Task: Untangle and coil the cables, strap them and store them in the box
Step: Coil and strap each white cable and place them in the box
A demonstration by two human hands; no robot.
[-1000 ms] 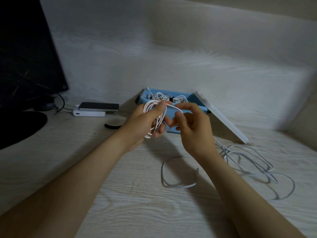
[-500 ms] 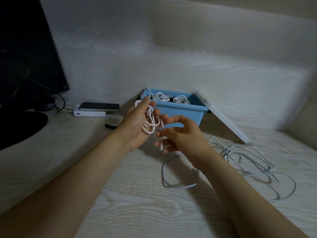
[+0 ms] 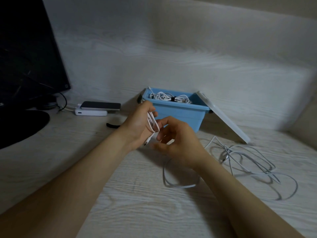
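Now L hand [image 3: 139, 127] is gripping a small white cable coil [image 3: 153, 123], plug dangling, just in front of the blue box [image 3: 180, 115]. R hand [image 3: 178, 143] is hovering beside it, fingers curled, blurred; can't tell if holding. Loose white cable [image 3: 248, 160] is lying on the pale wood-grain desk [image 3: 120, 203], monitor [image 3: 25, 57] at left.

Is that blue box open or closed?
Open. The blue box has its white lid off, leaning against it, and coiled cables show inside.
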